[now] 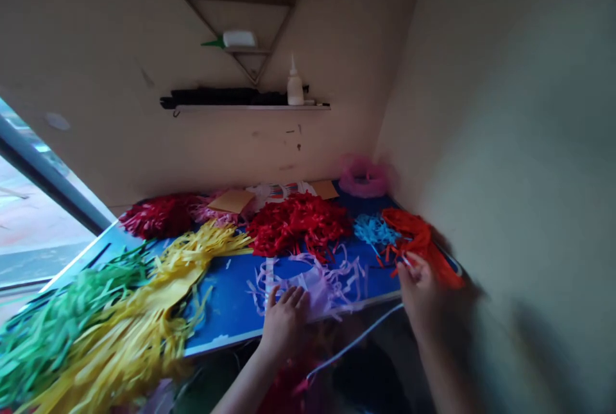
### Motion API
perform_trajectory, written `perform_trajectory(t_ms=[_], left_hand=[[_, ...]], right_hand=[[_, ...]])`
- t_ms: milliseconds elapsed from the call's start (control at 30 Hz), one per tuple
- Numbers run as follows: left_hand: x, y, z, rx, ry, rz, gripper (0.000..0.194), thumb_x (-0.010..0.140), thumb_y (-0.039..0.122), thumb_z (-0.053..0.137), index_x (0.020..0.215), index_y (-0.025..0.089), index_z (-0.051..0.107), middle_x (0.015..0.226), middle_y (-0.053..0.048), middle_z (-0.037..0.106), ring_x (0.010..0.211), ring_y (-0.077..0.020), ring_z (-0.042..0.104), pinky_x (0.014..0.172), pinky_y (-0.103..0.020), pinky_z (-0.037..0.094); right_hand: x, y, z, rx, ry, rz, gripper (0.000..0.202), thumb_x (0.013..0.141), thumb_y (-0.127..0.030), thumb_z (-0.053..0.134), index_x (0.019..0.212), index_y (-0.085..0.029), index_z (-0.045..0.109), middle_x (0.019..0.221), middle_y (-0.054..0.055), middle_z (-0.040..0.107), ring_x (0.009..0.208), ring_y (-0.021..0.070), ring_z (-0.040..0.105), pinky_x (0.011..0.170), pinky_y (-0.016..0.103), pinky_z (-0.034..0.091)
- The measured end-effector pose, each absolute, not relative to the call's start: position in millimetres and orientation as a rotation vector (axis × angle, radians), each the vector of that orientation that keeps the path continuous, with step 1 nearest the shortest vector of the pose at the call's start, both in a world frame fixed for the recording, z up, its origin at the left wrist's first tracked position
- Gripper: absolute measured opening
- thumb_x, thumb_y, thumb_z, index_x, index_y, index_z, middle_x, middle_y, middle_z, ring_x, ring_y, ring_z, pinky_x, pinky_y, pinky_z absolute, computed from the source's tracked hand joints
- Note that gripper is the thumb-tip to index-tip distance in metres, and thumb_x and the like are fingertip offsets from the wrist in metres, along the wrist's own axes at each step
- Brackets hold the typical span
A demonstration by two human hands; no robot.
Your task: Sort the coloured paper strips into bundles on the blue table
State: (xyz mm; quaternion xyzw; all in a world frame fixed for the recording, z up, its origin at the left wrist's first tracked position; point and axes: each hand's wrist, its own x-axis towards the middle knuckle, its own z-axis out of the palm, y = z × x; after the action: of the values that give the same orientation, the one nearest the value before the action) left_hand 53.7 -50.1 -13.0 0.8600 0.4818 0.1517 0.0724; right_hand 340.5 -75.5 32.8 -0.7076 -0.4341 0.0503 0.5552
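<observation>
My left hand point(286, 321) rests at the table's front edge with its fingers lying on a lilac fringed strip point(315, 282), whose cut ends spread over the blue tabletop. My right hand point(421, 285) is closed in a pinch to the right of it, beside an orange fringed piece point(416, 237). A thin whitish end shows between its fingertips. From below the table a pale string point(356, 340) slants up to this hand; its lower end meets something red or pink. Just beyond the right fingers lies a small blue fringed bunch point(375, 230).
Red fringe point(301, 224) heaps at the back middle, dark red fringe point(161, 215) at the back left. Yellow point(168, 292) and green fringe point(91, 308) hang over the left side. A pink translucent roll point(364, 176) sits in the corner. A shelf point(250, 108) carries a white bottle point(294, 86).
</observation>
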Motion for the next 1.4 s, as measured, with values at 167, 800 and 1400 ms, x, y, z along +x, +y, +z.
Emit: perform_trajectory(t_ms=[167,800,1400], left_hand=[[56.8,-54.4,-8.2,2.588,1.457,0.443,0.043,0.080,0.017,0.057,0.121,0.026,0.063,0.130,-0.009,0.065,0.125,-0.0315,0.054,0.112,-0.059,0.018],[45.1,-54.3,36.3,2.753,1.540,0.779,0.057,0.083,0.023,0.055,0.139,0.021,0.047,0.139,-0.010,0.057,0.129,-0.0272,0.049,0.117,-0.049,0.012],[-3.2,-53.5,8.9,2.843,1.498,0.689,0.059,0.080,0.029,0.056,0.138,0.025,0.048,0.137,-0.008,0.058,0.124,-0.0254,0.052,0.111,-0.042,0.026]], right_hand=[[261.1,-87.2,1.5,-1.440,-2.150,0.262,0.041,0.084,-0.026,0.060,0.125,-0.028,0.063,0.119,0.008,0.068,0.092,0.0233,0.067,0.081,0.033,0.051],[240.1,-40.6,4.4,-1.328,-2.203,0.471,0.026,0.092,-0.021,0.051,0.106,-0.026,0.072,0.103,0.002,0.075,0.093,0.0188,0.070,0.079,0.026,0.051],[218.9,-38.0,-16.3,-1.326,-2.245,0.363,0.027,0.089,-0.014,0.050,0.107,-0.025,0.067,0.100,0.002,0.074,0.078,0.0160,0.068,0.067,0.024,0.047]])
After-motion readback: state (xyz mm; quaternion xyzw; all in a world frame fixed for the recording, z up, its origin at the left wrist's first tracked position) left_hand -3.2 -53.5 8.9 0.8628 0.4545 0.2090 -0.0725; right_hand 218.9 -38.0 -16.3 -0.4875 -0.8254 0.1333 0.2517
